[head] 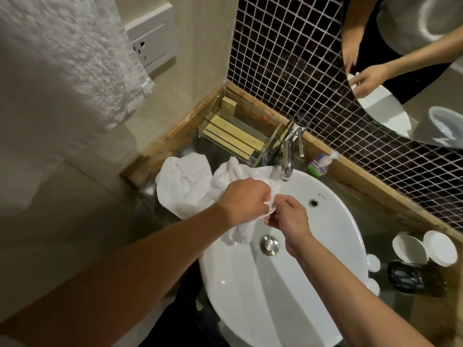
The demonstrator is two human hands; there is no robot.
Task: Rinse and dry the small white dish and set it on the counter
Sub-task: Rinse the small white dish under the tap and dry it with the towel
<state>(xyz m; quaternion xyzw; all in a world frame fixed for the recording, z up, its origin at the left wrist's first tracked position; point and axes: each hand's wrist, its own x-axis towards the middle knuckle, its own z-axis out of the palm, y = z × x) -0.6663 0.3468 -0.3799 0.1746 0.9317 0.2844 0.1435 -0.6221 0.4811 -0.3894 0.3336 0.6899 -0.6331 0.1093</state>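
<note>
Over the white basin, the drying stage is judged to be under way. No water is seen running from the chrome faucet, so the rinse is taken as done. A white towel is bunched in the left hand, whose grip is closed tight around the cloth. The rest of the cloth trails back over the basin's left rim onto the surface. Pinched between the two hands, just below the faucet's spout, a small white edge is seen: this is taken to be the small white dish, though it is mostly hidden by cloth and fingers. The right hand is curled, its grip closed on that edge from the other side. Still to do: the wiping is to be finished and the dish set down on the surface.

Now the containers. Left of the faucet, against the wall, a clear acrylic organizer is seen, loaded with slim tan boxes laid flat and one stood upright. Right of the basin, two white cups lie tipped on their sides, nothing seen inside. Just below them sits a black holder, its contents not made out.
</note>
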